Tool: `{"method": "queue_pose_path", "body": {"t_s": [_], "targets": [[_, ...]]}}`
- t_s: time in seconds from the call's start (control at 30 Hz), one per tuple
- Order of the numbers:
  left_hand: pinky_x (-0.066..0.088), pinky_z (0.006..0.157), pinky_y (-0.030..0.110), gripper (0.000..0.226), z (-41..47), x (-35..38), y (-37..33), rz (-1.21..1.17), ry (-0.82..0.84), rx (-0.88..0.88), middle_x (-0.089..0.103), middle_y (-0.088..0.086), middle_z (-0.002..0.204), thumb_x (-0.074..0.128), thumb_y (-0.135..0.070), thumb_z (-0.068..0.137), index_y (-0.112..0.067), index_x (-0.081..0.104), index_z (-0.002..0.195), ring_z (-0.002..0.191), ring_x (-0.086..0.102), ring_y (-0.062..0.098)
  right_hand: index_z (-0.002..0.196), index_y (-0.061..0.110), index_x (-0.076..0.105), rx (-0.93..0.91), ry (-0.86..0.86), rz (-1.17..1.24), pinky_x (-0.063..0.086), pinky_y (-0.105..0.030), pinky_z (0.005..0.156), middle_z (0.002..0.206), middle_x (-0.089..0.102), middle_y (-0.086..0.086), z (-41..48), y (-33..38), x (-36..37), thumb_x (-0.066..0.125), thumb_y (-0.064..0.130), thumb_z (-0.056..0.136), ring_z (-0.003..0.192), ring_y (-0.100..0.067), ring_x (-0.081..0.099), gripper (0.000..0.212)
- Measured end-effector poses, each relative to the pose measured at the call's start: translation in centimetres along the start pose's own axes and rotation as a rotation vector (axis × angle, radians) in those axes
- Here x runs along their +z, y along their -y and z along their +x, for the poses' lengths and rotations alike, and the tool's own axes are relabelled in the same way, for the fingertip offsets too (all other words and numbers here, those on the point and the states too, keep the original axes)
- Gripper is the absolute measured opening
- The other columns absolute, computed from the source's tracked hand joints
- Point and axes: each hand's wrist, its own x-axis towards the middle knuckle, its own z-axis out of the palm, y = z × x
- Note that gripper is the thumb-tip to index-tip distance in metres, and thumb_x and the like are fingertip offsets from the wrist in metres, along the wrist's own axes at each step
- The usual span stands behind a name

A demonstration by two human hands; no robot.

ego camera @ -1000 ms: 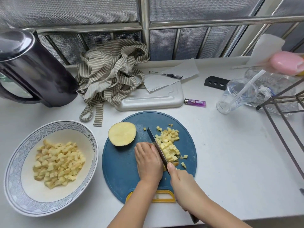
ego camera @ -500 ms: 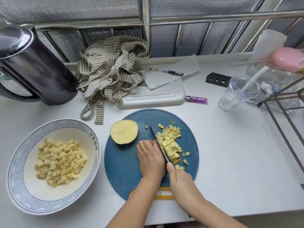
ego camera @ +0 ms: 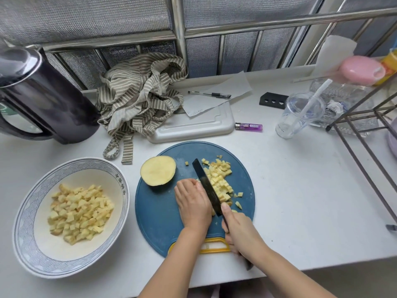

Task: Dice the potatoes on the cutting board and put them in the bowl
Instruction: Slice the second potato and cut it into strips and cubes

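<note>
Step in hand: dicing, by my judgement about midway.
Left grip: the left grip (ego camera: 194, 203) is curled, knuckles against the blade, and holds down a potato piece (ego camera: 213, 212) that it mostly hides.
Right grip: the right grip (ego camera: 238, 231) is closed round the handle of the knife (ego camera: 206, 186).
Cutting board: the cutting board (ego camera: 159, 222) lies at the table's front edge, near its middle.
Cut dice: the diced pile (ego camera: 219, 179) lies on the board, just right of the blade.
Half potato: the half potato (ego camera: 158, 170) lies cut face up at the board's far left side, apart from both hands.
Bowl: the bowl (ego camera: 28, 211) sits toward the table's front-left corner and already holds dice.
Next move: I would finish this piece with fingertips tucked, dice the half, then transfer the pile.
</note>
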Motion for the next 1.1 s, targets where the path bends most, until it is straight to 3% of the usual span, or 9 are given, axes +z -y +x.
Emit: {"method": "queue_pose_path", "body": {"t_s": [0.13,0.4,0.47,0.63,0.83,1.1], "targets": [[0.034,0.083,0.037,0.029,0.0,-0.3,0.1,-0.057,0.042,-0.01,0.048,0.008,0.094,0.029,-0.029,0.095,-0.009,0.05,0.09,0.088,0.042,0.025,0.07,0.01,0.038,-0.008,0.04,0.078,0.026,-0.022,0.041,0.05,0.022,0.003,-0.9,0.5,-0.7,0.029,0.055,0.1,0.039,-0.012,0.022,0.055],[0.028,0.084,0.024,0.036,0.0,-1.1,0.3,-0.195,0.055,-0.024,0.046,0.001,0.095,0.028,-0.036,0.094,-0.009,0.052,0.093,0.09,0.037,0.013,0.066,0.011,0.038,-0.121,0.012,-0.007,0.026,-0.034,0.051,0.053,0.027,-0.003,-2.0,1.1,-0.6,0.025,0.054,0.101,0.043,-0.012,0.025,0.057],[0.03,0.085,0.026,0.034,-0.1,-1.1,0.7,-0.181,0.034,-0.025,0.046,0.0,0.096,0.03,-0.035,0.095,-0.009,0.052,0.094,0.091,0.037,0.012,0.061,0.015,0.034,-0.123,-0.004,-0.038,0.027,-0.033,0.051,0.047,0.027,0.007,-2.3,1.0,-0.3,0.025,0.056,0.1,0.044,-0.011,0.026,0.056],[0.033,0.084,0.03,0.034,-0.4,-1.0,0.9,-0.133,0.012,-0.044,0.05,0.005,0.096,0.031,-0.033,0.095,-0.008,0.053,0.093,0.091,0.04,0.018,0.057,0.016,0.034,-0.121,-0.02,-0.147,0.031,-0.031,0.058,0.052,0.037,0.004,-2.7,0.9,0.8,0.017,0.064,0.089,0.053,-0.013,0.035,0.06],[0.036,0.083,0.035,0.032,-0.2,-0.5,0.6,-0.068,-0.007,-0.097,0.051,0.007,0.093,0.03,-0.032,0.093,-0.009,0.052,0.09,0.091,0.043,0.023,0.061,0.017,0.041,-0.123,-0.039,-0.262,0.033,-0.025,0.059,0.061,0.045,0.004,-3.0,1.3,1.0,0.017,0.049,0.101,0.059,-0.009,0.042,0.056],[0.041,0.081,0.043,0.028,-0.2,-0.1,0.5,-0.02,-0.022,-0.063,0.047,0.01,0.09,0.03,-0.028,0.095,-0.007,0.048,0.086,0.086,0.041,0.022,0.062,0.018,0.039,-0.064,-0.003,-0.296,0.03,-0.025,0.054,0.061,0.044,0.005,-2.9,2.3,0.6,0.016,0.05,0.102,0.058,-0.009,0.041,0.056]]}}
